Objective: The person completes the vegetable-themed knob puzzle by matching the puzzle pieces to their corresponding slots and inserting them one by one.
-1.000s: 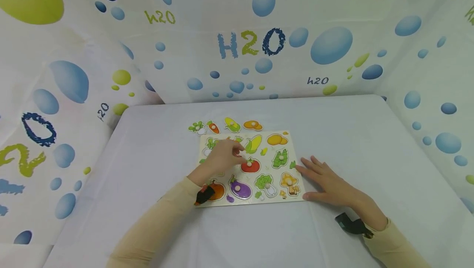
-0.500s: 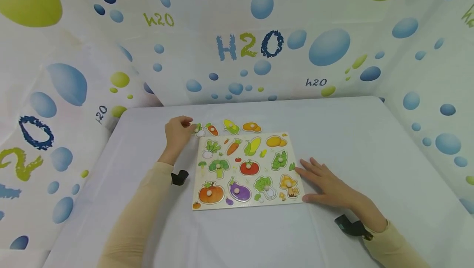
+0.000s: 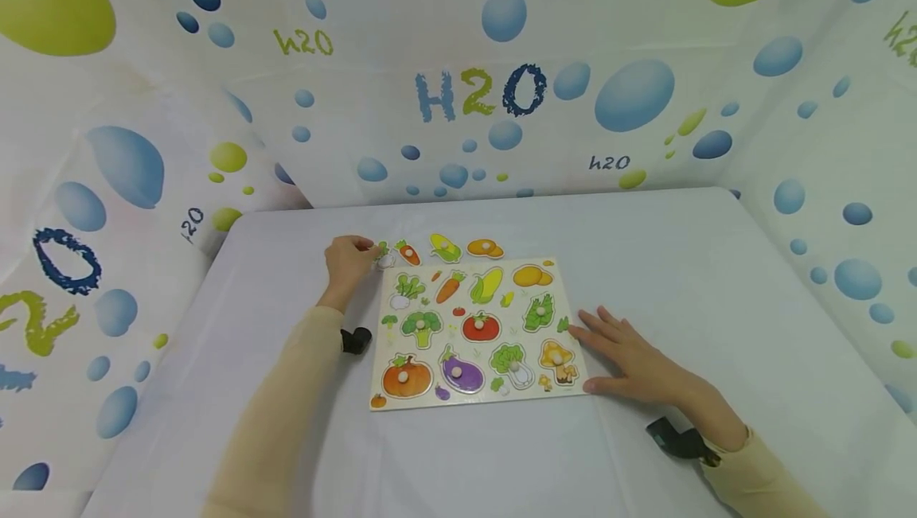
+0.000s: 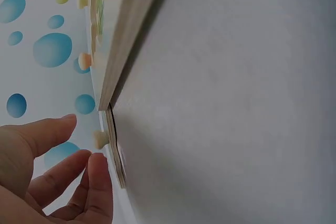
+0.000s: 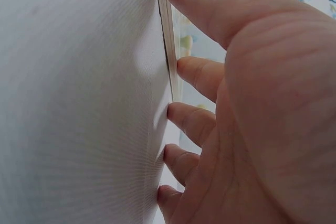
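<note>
Board [image 3: 478, 349]: 7 seated pieces [image 3: 481, 330], 4 loose pieces [image 3: 445, 248] at 12 o'clock. Left hand [image 3: 349, 262] parted beside turnip [image 3: 387, 261], 10 o'clock; right hand [image 3: 634, 360] spread, 3 o'clock.

On the white table [image 3: 645, 247] lies a puzzle board [image 3: 451, 333], with radish [image 3: 387, 261], carrot [image 3: 407, 253], corn [image 3: 446, 248] and potato pieces [image 3: 485, 248] just beyond it

Your head camera is looking forward and down from above — well back from the board [image 3: 478, 348]. Your left-wrist camera is peering low along the cloth [image 3: 716, 287], tipped sideways, close behind your left hand [image 3: 347, 263]; the right-wrist one is peering likewise behind your right hand [image 3: 637, 359] — all three sharing board and backdrop [image 3: 372, 17].
</note>
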### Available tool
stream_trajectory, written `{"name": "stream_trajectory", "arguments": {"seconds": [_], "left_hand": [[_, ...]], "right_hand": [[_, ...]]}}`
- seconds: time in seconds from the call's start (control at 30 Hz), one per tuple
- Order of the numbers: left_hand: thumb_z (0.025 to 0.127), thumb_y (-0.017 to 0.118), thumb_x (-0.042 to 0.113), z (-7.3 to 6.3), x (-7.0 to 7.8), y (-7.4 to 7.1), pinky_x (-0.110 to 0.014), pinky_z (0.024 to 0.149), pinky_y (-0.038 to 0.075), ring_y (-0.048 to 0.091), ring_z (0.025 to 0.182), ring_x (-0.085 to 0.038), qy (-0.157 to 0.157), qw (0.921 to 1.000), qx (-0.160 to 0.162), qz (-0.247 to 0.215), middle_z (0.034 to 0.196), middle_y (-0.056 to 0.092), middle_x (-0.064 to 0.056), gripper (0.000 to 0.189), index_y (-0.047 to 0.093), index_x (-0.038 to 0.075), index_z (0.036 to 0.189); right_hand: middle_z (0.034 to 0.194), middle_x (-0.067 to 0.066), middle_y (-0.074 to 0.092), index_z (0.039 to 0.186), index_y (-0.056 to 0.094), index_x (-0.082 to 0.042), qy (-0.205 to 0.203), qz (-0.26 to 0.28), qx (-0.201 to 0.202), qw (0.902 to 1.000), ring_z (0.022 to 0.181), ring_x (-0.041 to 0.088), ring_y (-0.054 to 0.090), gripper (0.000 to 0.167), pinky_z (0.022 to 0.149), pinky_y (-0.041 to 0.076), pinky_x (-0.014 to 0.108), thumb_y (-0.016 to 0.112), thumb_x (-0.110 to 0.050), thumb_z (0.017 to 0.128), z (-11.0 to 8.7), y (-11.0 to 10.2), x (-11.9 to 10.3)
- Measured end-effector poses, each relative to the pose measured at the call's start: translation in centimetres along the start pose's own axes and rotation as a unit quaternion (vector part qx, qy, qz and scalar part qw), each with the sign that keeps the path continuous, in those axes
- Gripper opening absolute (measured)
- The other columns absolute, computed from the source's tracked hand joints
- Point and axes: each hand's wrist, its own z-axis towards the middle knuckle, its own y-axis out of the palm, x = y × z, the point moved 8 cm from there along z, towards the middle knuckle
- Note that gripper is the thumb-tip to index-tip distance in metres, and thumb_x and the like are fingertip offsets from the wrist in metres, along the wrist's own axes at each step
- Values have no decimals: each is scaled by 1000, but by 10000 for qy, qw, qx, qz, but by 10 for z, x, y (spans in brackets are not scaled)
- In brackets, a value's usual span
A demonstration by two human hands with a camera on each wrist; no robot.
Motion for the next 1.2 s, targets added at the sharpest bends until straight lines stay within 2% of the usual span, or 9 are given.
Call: {"name": "stream_trajectory", "arguments": {"seconds": [0.2, 0.5, 0.7, 0.8, 0.97, 1.07, 1.2], "left_hand": [[89, 69, 18, 0, 1, 8, -35, 75, 52, 61, 97, -32, -211, 9997, -89, 63, 107, 68, -22, 28, 69, -6, 104], [88, 65, 5, 2, 6, 12, -37, 75, 54, 63, 97, -34, 16, 9998, 79, 201, 104, 69, -24, 17, 71, -7, 99], [88, 65, 5, 2, 6, 10, -39, 74, 54, 63, 97, -35, 34, 9997, 137, 187, 102, 70, -24, 17, 72, -6, 97], [89, 63, 6, 4, 3, 9, -41, 79, 54, 62, 101, -36, 40, 9997, 172, 184, 105, 69, -24, 19, 72, -7, 100], [91, 61, 6, 6, -3, 1, -44, 89, 52, 59, 109, -35, -48, 9994, 339, -67, 110, 68, -22, 22, 71, -5, 107], [91, 61, 6, 5, 2, -6, -43, 87, 52, 61, 105, -35, 137, 9991, 400, -68, 108, 69, -22, 22, 71, -5, 107], [90, 63, 7, 3, 16, -11, -37, 76, 51, 62, 92, -32, 616, 9975, 311, 145, 100, 71, -21, 19, 73, -3, 104]], "right_hand": [[159, 17, 27, 150, 40, -17, 20, -25, -26, 10000, 147, 45, 13, 79, 112, 14, 68, 68, -53, 85, 1, 1, 3], [159, 16, 28, 150, 40, -18, -29, -98, 17, 9999, 147, 44, 14, 79, 112, 15, 67, 67, -53, 85, 1, -3, 8], [159, 16, 28, 150, 40, -19, -15, -111, -11, 9999, 148, 44, 14, 79, 113, 15, 67, 67, -53, 85, 3, -2, 10], [159, 16, 28, 150, 40, -19, -44, -140, -5, 9999, 148, 44, 14, 78, 112, 16, 67, 67, -53, 85, 4, -2, 10], [160, 16, 27, 150, 39, -18, -79, -96, -41, 9999, 148, 44, 14, 79, 112, 15, 68, 67, -53, 85, 7, -2, 12], [160, 16, 26, 150, 39, -18, -82, -49, -80, 9999, 148, 45, 13, 79, 112, 14, 68, 67, -53, 85, 8, -2, 13], [160, 17, 26, 150, 39, -17, -110, -70, -82, 9999, 147, 46, 13, 79, 112, 14, 68, 67, -52, 85, 8, -4, 14]]}}
